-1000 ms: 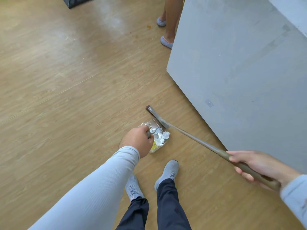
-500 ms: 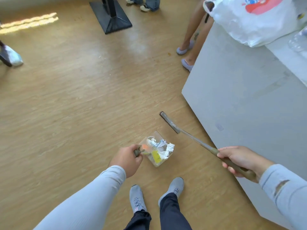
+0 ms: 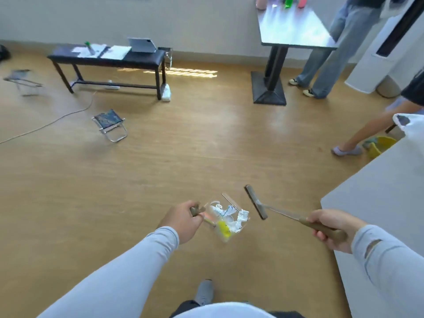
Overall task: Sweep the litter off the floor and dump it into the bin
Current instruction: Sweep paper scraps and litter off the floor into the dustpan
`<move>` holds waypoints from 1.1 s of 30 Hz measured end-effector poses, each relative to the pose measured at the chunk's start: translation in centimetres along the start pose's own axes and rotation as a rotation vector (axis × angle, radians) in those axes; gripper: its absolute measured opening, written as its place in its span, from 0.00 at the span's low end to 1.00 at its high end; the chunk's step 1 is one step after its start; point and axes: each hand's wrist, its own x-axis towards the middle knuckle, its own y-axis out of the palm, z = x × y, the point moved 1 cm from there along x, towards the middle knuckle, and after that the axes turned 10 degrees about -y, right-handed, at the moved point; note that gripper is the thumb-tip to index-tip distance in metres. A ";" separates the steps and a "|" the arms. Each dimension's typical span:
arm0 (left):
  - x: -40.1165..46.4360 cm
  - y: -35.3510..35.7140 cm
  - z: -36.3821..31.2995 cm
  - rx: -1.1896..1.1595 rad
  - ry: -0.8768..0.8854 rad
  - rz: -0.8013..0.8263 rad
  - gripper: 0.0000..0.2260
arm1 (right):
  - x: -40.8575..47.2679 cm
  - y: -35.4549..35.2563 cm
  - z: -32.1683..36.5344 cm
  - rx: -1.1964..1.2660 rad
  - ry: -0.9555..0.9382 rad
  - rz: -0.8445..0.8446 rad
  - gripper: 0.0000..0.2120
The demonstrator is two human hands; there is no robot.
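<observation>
Two things are hard for me to make out: the clear dustpan (image 3: 226,220), whose walls nearly vanish against the wooden floor (image 3: 160,171), and the litter (image 3: 229,218) inside it, a blurred heap of crumpled white paper with something yellow. No bin that I can identify shows. My view cuts off the grey counter (image 3: 378,214) at 3 o'clock and the white bag (image 3: 413,129) on it. One shoe (image 3: 205,292) shows at 6 o'clock, partly hidden by my clothing.

My left hand (image 3: 181,222) has its fingers curled tight around the dustpan's olive handle, holding the pan near centre, toward 5 o'clock; I cannot tell whether it clears the floor. My right hand (image 3: 332,229) is clenched on the brush (image 3: 255,201) handle at 4 o'clock, the brush head just beside the pan, apart from it.
</observation>
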 end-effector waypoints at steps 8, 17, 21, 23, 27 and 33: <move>-7.5 0.1 4.1 -0.168 -0.193 -0.220 0.04 | -0.6 0.2 1.5 -0.096 -0.063 0.235 0.12; -18.4 1.4 10.6 -0.320 -0.493 -0.448 0.05 | -1.2 8.3 3.3 -0.417 -0.128 0.445 0.11; -24.5 2.2 15.5 -0.460 -0.627 -0.501 0.07 | -4.6 15.4 3.6 -0.548 -0.175 0.528 0.08; -27.5 2.9 18.4 -0.530 -0.697 -0.540 0.09 | -6.7 19.3 3.3 -0.627 -0.203 0.572 0.09; -33.6 4.5 24.8 -0.650 -0.833 -0.612 0.11 | -11.4 27.9 1.6 -0.814 -0.255 0.620 0.10; -42.9 6.0 35.5 -0.735 -1.016 -0.673 0.14 | -20.4 40.9 -4.1 -1.049 -0.368 0.715 0.08</move>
